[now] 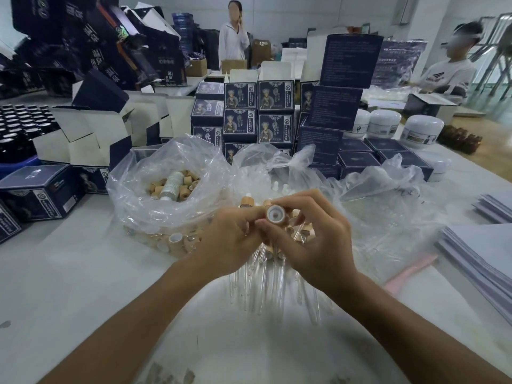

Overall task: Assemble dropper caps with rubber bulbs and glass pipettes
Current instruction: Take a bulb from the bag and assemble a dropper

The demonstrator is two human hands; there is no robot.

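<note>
Right hand [310, 234]: fingers curled round a wooden cap [275, 214], its white-lined open end turned toward the camera, held above the table [69, 278].
Left hand [232, 242]: fingertips pinched at the same cap from the left; whether they hold a bulb cannot be told.
Glass pipettes [257, 286]: a loose fan lying on the table under both hands.
Left bag [166, 187]: clear plastic, open, holding loose wooden caps and a pale bottle [172, 185].
Middle bag [277, 167]: clear plastic, with small white bulbs [285, 187] seemingly inside.
Background: stacked dark boxes [274, 112], white jars [421, 131], paper stacks [482, 253] at right.
</note>
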